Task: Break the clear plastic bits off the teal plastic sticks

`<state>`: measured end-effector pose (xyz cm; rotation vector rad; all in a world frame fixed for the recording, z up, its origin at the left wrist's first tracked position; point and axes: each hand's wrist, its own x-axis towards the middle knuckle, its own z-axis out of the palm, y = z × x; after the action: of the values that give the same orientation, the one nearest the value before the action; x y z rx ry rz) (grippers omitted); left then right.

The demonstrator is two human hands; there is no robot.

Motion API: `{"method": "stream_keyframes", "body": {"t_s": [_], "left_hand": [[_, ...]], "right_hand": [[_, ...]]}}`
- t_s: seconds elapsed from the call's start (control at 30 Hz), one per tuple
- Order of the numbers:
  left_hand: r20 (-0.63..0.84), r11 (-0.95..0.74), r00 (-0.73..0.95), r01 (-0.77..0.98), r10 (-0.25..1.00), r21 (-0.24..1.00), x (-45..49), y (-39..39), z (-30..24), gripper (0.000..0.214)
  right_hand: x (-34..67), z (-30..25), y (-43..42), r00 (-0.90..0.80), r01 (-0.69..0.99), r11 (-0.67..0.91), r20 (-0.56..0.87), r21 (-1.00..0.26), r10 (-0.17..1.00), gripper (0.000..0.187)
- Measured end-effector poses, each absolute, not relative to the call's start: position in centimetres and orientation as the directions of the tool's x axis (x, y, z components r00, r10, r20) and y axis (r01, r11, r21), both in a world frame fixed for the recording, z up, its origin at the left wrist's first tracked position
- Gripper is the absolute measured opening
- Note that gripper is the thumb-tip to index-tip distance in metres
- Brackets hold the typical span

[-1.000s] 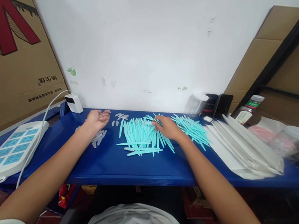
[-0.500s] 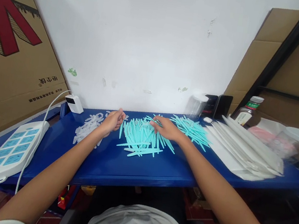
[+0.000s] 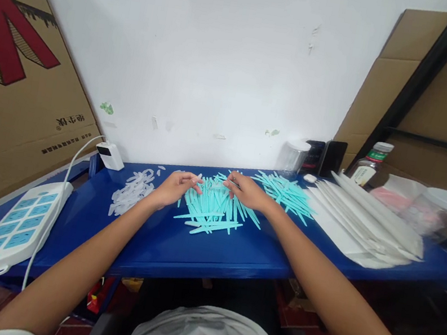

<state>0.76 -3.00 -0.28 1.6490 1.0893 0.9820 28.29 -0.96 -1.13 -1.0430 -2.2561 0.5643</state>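
Left hand (image 3: 181,186) pinching translucent piece (image 3: 199,177); right hand (image 3: 245,190): hold unclear; tabletop strip (image 3: 184,249) between turquoise sticks (image 3: 208,205) and edge (image 3: 206,270).

and here's the left hand (image 3: 175,187) pinching a small pale piece (image 3: 199,177), right hand (image 3: 248,191) facing it, turquoise sticks (image 3: 206,204) heaped below on the blue bench (image 3: 192,254)!

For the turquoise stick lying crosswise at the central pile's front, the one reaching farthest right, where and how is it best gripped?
Probably pinch the turquoise stick near its middle, coming from above and the wearer's side. It is long and slim, lies across the pile's front edge, and appears to rest uncovered on top.
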Motion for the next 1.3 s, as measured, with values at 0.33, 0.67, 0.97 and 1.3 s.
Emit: {"method": "stream_keyframes", "body": {"t_s": [0.33, 0.67, 0.97, 1.3], "left_hand": [[0.154, -0.187, 0.247, 0.113, 0.957, 0.976, 1.5, -3.2, -0.5, 0.043], [0.032, -0.006, 0.334, -0.079, 0.942, 0.997, 2.2, -3.3, -1.1, 0.036], [0.028, 0.016, 0.362, -0.119, 0.932, 0.993, 2.7, -3.8, -1.0, 0.038], [0.055, -0.055, 0.283, -0.008, 0.958, 0.998, 2.8, -3.8, -1.5, 0.039]], "right_hand": [[27.5, -1.1, -1.3, -0.547, 0.461, 0.616, 0.342, -0.639, 0.764, 0.029], [27.1, -0.7, -2.3, -0.616, 0.366, 0.597, 0.295, -0.714, 0.730, 0.018], [26.7, -0.4, -3.2, -0.635, 0.376, 0.549, 0.223, -0.747, 0.739, 0.025], [26.5, -0.1, -3.1, -0.576, 0.362, 0.621, 0.357, -0.695, 0.736, 0.029]]}}
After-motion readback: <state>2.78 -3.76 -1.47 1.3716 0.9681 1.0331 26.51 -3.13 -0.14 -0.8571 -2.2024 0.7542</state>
